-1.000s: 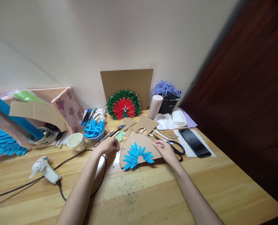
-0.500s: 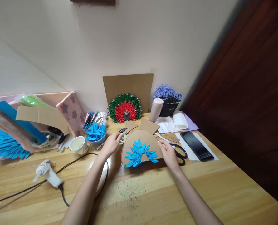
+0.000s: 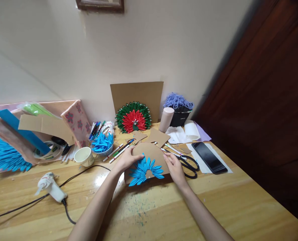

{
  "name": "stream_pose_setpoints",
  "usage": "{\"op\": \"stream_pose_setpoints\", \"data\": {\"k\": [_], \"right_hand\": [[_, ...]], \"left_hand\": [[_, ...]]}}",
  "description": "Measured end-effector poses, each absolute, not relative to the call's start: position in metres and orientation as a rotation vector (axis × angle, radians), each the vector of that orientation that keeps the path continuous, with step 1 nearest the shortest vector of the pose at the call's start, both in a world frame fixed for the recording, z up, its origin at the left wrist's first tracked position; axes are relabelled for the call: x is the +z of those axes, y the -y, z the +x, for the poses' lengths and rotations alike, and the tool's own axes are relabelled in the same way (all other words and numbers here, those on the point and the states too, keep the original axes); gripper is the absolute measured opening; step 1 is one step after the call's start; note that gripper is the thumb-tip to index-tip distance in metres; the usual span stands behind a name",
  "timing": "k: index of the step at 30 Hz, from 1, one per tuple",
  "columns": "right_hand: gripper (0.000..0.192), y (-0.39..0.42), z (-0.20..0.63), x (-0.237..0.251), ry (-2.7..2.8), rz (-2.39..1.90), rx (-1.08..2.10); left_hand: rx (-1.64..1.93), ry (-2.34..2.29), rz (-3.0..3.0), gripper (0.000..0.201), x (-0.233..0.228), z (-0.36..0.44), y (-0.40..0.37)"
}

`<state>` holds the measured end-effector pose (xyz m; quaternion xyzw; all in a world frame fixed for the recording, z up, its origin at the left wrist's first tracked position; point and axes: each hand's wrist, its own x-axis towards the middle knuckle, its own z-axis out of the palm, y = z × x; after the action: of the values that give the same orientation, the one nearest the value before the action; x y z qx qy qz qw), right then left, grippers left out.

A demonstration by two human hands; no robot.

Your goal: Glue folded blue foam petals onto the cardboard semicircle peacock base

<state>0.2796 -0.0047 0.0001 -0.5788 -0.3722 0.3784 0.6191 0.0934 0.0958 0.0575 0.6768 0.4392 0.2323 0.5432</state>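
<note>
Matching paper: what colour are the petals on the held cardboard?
Bright blue petals, head view.

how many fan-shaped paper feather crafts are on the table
2: a blue fan on cardboard held between left hand and right hand; a red-green fan against the wall.

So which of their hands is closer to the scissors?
Right. The right hand grips the cardboard fan's right edge, just left of the scissors. The left hand holds the fan's left edge, the whole fan farther away.
</note>
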Motion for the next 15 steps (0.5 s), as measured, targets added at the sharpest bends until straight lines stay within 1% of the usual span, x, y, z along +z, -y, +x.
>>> {"op": "stream_pose_setpoints", "data": {"k": [10,15], "right_hand": [[0.039,0.005,0.28,-0.001,0.9,-1.342,0.859],[0.034,0.003,0.295,-0.005,1.07,-1.522,0.663]], "left_hand": [[0.528,-1.016,1.564,0.048,0.056,0.093,-0.097],[0.557,-1.051,1.558,0.052,0.061,0.074,-0.112]]}}
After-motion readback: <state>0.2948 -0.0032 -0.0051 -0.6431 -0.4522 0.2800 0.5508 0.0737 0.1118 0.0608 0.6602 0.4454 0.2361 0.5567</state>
